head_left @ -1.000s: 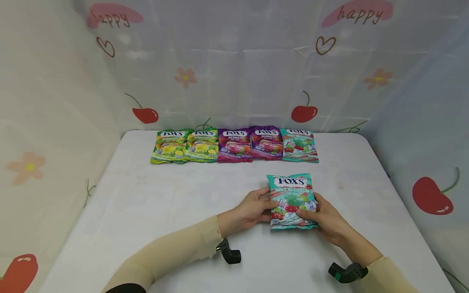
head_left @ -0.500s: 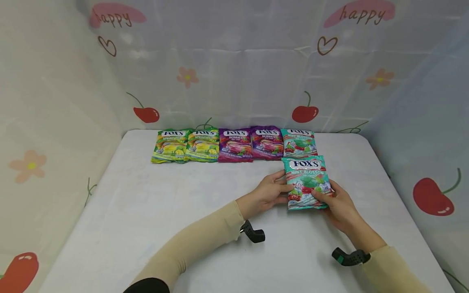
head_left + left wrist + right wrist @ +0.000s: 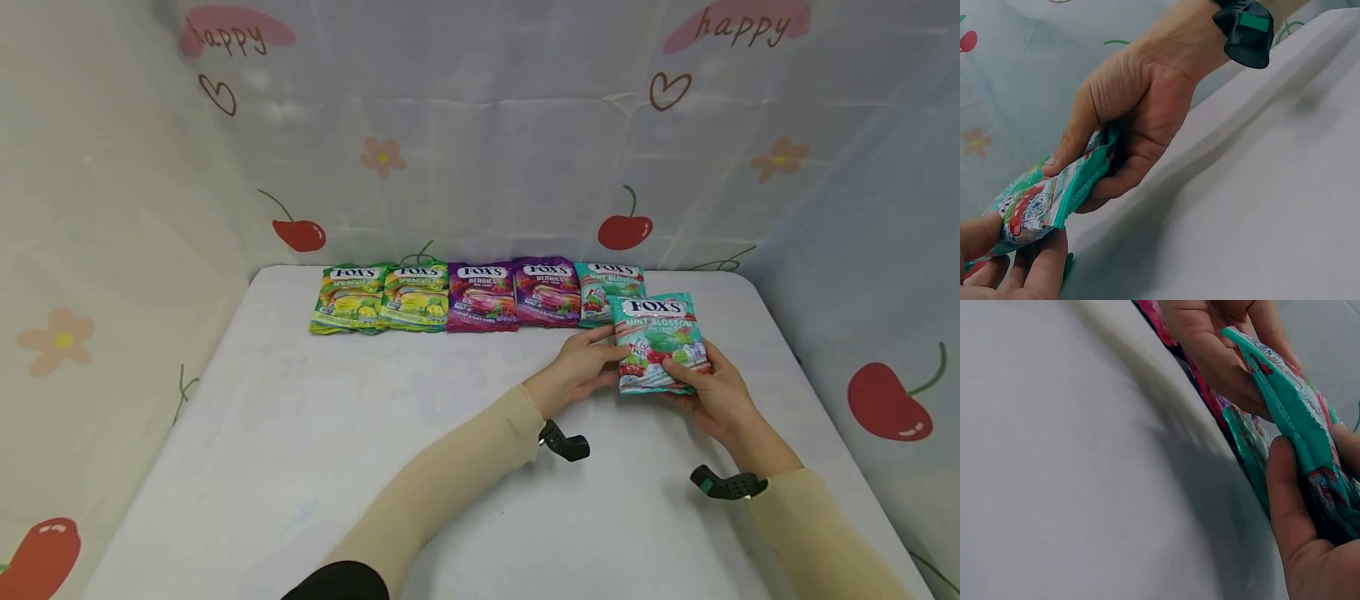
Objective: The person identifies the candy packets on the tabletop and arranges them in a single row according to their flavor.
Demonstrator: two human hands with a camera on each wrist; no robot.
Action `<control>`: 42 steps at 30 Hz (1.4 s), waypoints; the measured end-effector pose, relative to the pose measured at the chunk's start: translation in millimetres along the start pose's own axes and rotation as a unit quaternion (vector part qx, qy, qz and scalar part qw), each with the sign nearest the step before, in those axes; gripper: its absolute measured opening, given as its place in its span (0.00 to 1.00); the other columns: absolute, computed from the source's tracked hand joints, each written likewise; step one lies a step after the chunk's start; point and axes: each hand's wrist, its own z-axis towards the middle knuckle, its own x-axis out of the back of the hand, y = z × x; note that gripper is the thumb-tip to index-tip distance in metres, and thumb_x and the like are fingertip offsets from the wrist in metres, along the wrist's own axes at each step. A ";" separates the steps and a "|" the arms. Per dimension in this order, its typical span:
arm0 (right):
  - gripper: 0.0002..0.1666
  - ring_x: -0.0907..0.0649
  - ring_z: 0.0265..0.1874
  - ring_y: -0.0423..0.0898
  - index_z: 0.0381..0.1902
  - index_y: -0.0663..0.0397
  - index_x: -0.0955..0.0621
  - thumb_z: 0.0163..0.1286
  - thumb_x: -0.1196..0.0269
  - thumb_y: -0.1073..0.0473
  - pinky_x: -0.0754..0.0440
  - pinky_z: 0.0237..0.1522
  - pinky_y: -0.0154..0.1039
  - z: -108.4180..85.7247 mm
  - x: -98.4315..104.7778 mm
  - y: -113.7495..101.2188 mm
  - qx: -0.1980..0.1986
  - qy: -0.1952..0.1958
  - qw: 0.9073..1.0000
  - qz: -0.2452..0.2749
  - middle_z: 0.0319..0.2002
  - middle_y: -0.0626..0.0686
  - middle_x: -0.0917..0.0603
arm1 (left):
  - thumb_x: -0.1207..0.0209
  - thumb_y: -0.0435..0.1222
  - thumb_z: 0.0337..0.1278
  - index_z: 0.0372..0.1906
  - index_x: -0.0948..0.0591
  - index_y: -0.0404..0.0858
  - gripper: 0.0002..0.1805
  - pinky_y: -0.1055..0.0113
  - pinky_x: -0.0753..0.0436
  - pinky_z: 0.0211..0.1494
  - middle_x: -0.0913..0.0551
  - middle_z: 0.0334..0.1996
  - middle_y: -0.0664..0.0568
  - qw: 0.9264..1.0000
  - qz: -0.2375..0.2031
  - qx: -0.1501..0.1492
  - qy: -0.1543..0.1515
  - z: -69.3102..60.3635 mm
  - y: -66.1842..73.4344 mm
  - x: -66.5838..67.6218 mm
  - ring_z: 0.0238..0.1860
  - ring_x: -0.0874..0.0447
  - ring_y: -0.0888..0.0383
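A teal Mint Blossom candy bag (image 3: 660, 346) is held above the table between both hands. My left hand (image 3: 581, 367) pinches its left edge, thumb on the front and fingers behind. On the opposite edge my right hand (image 3: 716, 392) grips the lower corner, its thumb across the front. In the left wrist view, the bag (image 3: 1029, 206) is tilted, with its lower seam facing the camera. Behind it, a second teal Mint Blossom bag (image 3: 596, 300) lies at the right end of a row, partly covered from view.
Left of that second bag, the row along the table's back holds two purple Berries bags (image 3: 482, 297) (image 3: 547, 292) and two yellow-green Springtea bags (image 3: 348, 300) (image 3: 415, 297). A printed curtain (image 3: 495, 183) stands right behind the white table (image 3: 300, 417).
Both hands have carried the held teal candy bag away from me and to the right, up to the row's right end. It now overlaps the last bag in view.
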 end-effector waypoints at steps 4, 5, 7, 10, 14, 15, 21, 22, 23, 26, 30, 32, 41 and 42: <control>0.52 0.12 0.43 0.36 0.84 0.37 0.50 0.74 0.35 0.63 0.09 0.43 0.37 14.0 13.6 -8.8 0.009 0.001 1.000 0.010 0.54 0.40 0.20 | 0.36 0.33 0.69 0.66 0.20 0.42 0.22 0.46 0.18 0.66 0.12 0.50 0.47 1.000 -0.020 0.012 0.004 12.1 4.0 -11.7 0.53 0.12 0.48; 0.52 0.12 0.43 0.36 0.84 0.37 0.50 0.73 0.35 0.63 0.09 0.42 0.37 18.0 17.1 -11.0 0.012 0.002 1.000 0.011 0.54 0.40 0.21 | 0.36 0.33 0.69 0.65 0.19 0.41 0.21 0.46 0.18 0.66 0.12 0.50 0.47 1.000 -0.022 0.015 0.002 14.8 4.9 -13.8 0.53 0.12 0.47; 0.51 0.12 0.43 0.36 0.84 0.37 0.49 0.73 0.35 0.64 0.09 0.42 0.37 26.2 24.0 -15.0 0.021 0.004 1.000 0.011 0.54 0.40 0.21 | 0.38 0.33 0.71 0.65 0.19 0.40 0.20 0.46 0.19 0.68 0.11 0.50 0.46 1.000 -0.019 0.023 -0.004 19.8 5.7 -17.1 0.55 0.13 0.46; 0.52 0.12 0.43 0.36 0.83 0.37 0.47 0.71 0.33 0.64 0.09 0.41 0.37 37.2 34.0 -19.2 0.030 0.013 0.999 0.002 0.55 0.40 0.21 | 0.40 0.33 0.73 0.67 0.21 0.38 0.21 0.46 0.21 0.69 0.12 0.52 0.44 0.999 -0.004 0.030 -0.014 26.1 4.6 -19.8 0.58 0.14 0.44; 0.53 0.13 0.43 0.35 0.83 0.34 0.47 0.70 0.32 0.62 0.09 0.40 0.37 50.1 45.8 -22.4 0.030 0.026 0.999 -0.010 0.55 0.40 0.23 | 0.42 0.31 0.74 0.66 0.21 0.32 0.19 0.48 0.20 0.68 0.12 0.53 0.43 0.999 0.007 0.037 -0.013 32.9 1.0 -21.8 0.61 0.15 0.43; 0.53 0.13 0.43 0.35 0.83 0.34 0.47 0.70 0.32 0.62 0.09 0.40 0.37 53.3 48.2 -23.0 0.030 0.028 0.999 -0.010 0.55 0.40 0.23 | 0.42 0.31 0.74 0.65 0.21 0.31 0.19 0.49 0.19 0.68 0.12 0.53 0.42 0.999 0.007 0.038 -0.013 34.5 0.2 -22.4 0.61 0.15 0.43; 0.53 0.14 0.45 0.36 0.83 0.31 0.46 0.69 0.31 0.61 0.09 0.39 0.36 71.4 55.2 -28.2 0.038 0.044 0.998 -0.009 0.57 0.40 0.25 | 0.40 0.31 0.73 0.63 0.20 0.28 0.19 0.52 0.17 0.66 0.12 0.50 0.41 0.999 0.018 0.038 -0.010 43.2 0.4 -27.5 0.59 0.14 0.42; 0.54 0.15 0.45 0.36 0.83 0.30 0.46 0.69 0.30 0.60 0.09 0.40 0.35 74.2 55.9 -29.1 0.036 0.047 0.998 -0.012 0.57 0.40 0.25 | 0.40 0.32 0.73 0.65 0.21 0.29 0.20 0.53 0.17 0.66 0.13 0.50 0.42 0.999 0.019 0.039 -0.009 44.5 0.9 -28.1 0.59 0.14 0.42; 0.54 0.15 0.46 0.36 0.83 0.30 0.46 0.69 0.30 0.59 0.09 0.40 0.36 76.8 56.6 -29.9 0.036 0.048 0.998 -0.011 0.58 0.40 0.25 | 0.40 0.31 0.72 0.67 0.23 0.30 0.22 0.53 0.17 0.66 0.13 0.50 0.43 0.999 0.014 0.038 -0.007 45.9 1.4 -28.8 0.59 0.14 0.42; 0.54 0.15 0.46 0.36 0.82 0.29 0.46 0.68 0.30 0.58 0.09 0.40 0.36 84.2 60.4 -32.0 0.035 0.058 0.998 -0.016 0.58 0.41 0.25 | 0.40 0.31 0.72 0.69 0.24 0.30 0.23 0.53 0.18 0.67 0.14 0.53 0.42 0.999 0.016 0.038 -0.011 49.4 3.1 -31.4 0.61 0.16 0.43; 0.56 0.15 0.45 0.36 0.82 0.28 0.46 0.67 0.29 0.56 0.10 0.38 0.35 95.2 67.3 -33.9 0.022 0.077 0.996 -0.030 0.58 0.41 0.25 | 0.42 0.29 0.73 0.62 0.20 0.29 0.17 0.54 0.20 0.70 0.16 0.58 0.38 0.999 0.018 0.039 -0.012 54.0 4.1 -36.6 0.64 0.19 0.44; 0.57 0.17 0.48 0.36 0.82 0.27 0.46 0.65 0.27 0.56 0.10 0.38 0.33 101.0 69.7 -33.8 0.011 0.087 0.996 -0.030 0.60 0.40 0.26 | 0.42 0.28 0.73 0.59 0.19 0.29 0.15 0.53 0.20 0.70 0.18 0.60 0.36 0.999 0.019 0.037 -0.009 56.2 3.7 -38.9 0.65 0.20 0.43; 0.57 0.23 0.54 0.37 0.82 0.26 0.45 0.64 0.26 0.51 0.15 0.40 0.24 114.3 76.1 -33.1 -0.003 0.127 0.987 -0.103 0.70 0.43 0.31 | 0.40 0.29 0.71 0.61 0.20 0.29 0.18 0.54 0.22 0.72 0.18 0.61 0.41 0.998 0.055 0.028 -0.003 65.5 -3.2 -42.9 0.68 0.22 0.45; 0.57 0.24 0.54 0.36 0.82 0.27 0.46 0.64 0.26 0.49 0.16 0.40 0.22 115.0 77.0 -33.5 -0.003 0.134 0.983 -0.129 0.71 0.45 0.31 | 0.40 0.30 0.71 0.61 0.20 0.29 0.18 0.54 0.22 0.72 0.18 0.61 0.42 0.998 0.060 0.030 -0.005 66.6 -4.1 -42.7 0.68 0.23 0.46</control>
